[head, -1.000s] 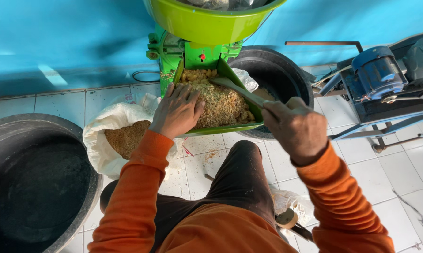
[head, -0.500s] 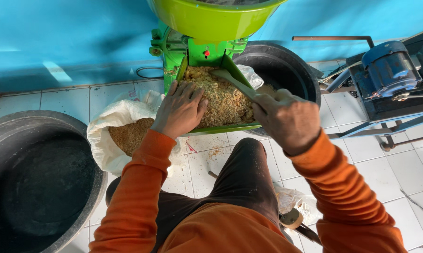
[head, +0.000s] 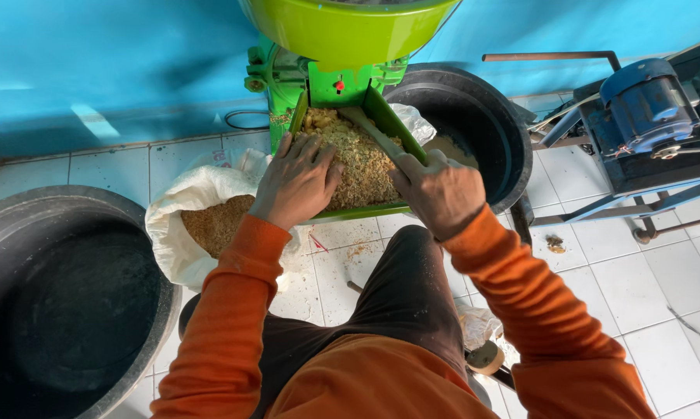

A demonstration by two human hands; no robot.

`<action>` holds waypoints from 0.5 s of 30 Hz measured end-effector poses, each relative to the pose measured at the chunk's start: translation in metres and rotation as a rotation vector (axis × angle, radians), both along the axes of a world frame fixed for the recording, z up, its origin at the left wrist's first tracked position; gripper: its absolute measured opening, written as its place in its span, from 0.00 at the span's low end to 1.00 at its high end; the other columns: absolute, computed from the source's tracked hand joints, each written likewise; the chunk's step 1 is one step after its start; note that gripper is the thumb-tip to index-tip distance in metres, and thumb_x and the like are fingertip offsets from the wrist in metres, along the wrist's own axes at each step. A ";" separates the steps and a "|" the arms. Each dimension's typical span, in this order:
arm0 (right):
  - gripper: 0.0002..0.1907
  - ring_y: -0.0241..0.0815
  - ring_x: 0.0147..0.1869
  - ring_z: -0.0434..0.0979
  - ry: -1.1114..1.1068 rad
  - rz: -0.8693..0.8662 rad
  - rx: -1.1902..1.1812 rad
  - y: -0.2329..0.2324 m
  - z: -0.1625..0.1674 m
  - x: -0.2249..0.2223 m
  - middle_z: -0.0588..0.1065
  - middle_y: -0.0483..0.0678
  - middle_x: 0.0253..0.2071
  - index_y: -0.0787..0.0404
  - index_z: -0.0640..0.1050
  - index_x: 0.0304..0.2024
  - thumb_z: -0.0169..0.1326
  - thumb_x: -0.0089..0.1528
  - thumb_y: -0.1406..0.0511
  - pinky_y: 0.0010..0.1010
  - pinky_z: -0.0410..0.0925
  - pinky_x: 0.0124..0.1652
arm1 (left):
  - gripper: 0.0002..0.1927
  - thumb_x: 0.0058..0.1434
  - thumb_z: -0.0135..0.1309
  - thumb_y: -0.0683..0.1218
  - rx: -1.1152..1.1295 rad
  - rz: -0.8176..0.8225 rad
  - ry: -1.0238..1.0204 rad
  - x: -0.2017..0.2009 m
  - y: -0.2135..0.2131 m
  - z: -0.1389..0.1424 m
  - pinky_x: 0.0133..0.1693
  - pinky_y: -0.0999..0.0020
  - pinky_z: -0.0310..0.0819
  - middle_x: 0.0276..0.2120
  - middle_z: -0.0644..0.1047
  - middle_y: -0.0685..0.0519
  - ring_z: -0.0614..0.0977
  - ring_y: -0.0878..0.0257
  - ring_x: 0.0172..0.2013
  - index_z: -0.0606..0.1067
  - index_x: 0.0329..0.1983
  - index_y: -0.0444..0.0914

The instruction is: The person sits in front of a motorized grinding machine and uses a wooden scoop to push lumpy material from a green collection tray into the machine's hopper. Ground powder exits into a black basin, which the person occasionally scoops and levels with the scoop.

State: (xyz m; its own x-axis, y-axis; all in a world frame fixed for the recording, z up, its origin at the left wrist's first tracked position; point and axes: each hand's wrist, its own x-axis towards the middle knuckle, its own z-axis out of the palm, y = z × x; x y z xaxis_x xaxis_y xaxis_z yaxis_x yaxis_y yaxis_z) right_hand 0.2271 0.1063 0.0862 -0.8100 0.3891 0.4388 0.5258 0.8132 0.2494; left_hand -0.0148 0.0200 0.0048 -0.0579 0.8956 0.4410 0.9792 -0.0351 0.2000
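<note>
Coarse yellowish meal (head: pixel 358 159) fills the green chute tray (head: pixel 396 128) at upper centre. The left hand (head: pixel 297 182) lies flat, fingers spread, on the meal. The right hand (head: pixel 437 190) is clenched around a wooden stick (head: pixel 373 133) reaching into the heap. A white sack (head: pixel 181 203) sits lower left of the tray, a black tub (head: pixel 474 109) right behind; bare floor tiles (head: pixel 598 264) at right.

Single head view, looking steeply down, close over green tray (head: pixel 400 132), tiled floor (head: pixel 598 264).

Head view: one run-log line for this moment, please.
left hand: on crumbly feed | right hand: grips stick | green chute: full
</note>
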 end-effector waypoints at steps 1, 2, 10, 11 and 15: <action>0.14 0.29 0.12 0.61 0.005 -0.003 -0.049 0.004 -0.006 0.001 0.73 0.46 0.22 0.56 0.82 0.43 0.55 0.69 0.53 0.25 0.57 0.10 | 0.21 0.70 0.45 0.53 -0.001 0.005 0.002 -0.001 0.001 0.000 0.67 0.44 0.56 0.57 0.76 0.37 0.74 0.43 0.60 0.76 0.54 0.34; 0.14 0.29 0.14 0.61 0.008 -0.004 -0.097 0.008 -0.012 0.000 0.73 0.46 0.22 0.56 0.81 0.44 0.55 0.70 0.54 0.26 0.57 0.12 | 0.21 0.71 0.45 0.53 0.006 0.003 0.014 -0.001 0.002 -0.001 0.67 0.44 0.56 0.57 0.76 0.37 0.74 0.43 0.60 0.76 0.55 0.34; 0.11 0.31 0.12 0.60 0.225 0.017 -0.134 -0.022 -0.018 0.012 0.70 0.43 0.20 0.57 0.84 0.45 0.58 0.67 0.58 0.27 0.56 0.12 | 0.21 0.71 0.45 0.54 0.013 0.011 0.008 -0.003 0.003 -0.002 0.67 0.44 0.57 0.57 0.76 0.37 0.74 0.42 0.60 0.77 0.55 0.35; 0.11 0.31 0.12 0.59 0.259 0.026 -0.142 -0.025 -0.009 0.017 0.70 0.42 0.19 0.57 0.84 0.45 0.59 0.67 0.59 0.27 0.55 0.12 | 0.21 0.71 0.45 0.54 0.017 0.010 0.009 -0.003 0.003 -0.002 0.67 0.44 0.57 0.57 0.76 0.37 0.74 0.42 0.60 0.77 0.54 0.34; 0.10 0.31 0.14 0.61 0.247 0.067 -0.134 -0.026 0.009 0.008 0.70 0.41 0.20 0.56 0.84 0.44 0.59 0.66 0.58 0.27 0.56 0.14 | 0.20 0.71 0.45 0.54 0.027 0.016 0.009 -0.001 0.002 -0.002 0.66 0.44 0.57 0.55 0.76 0.37 0.75 0.42 0.60 0.77 0.54 0.35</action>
State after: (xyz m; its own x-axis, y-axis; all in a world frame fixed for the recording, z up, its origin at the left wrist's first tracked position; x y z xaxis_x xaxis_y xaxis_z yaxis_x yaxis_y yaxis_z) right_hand 0.2353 0.0805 0.0954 -0.7107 0.4062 0.5744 0.5012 0.8653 0.0082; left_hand -0.0156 0.0218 0.0028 -0.0680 0.8826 0.4652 0.9814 -0.0247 0.1902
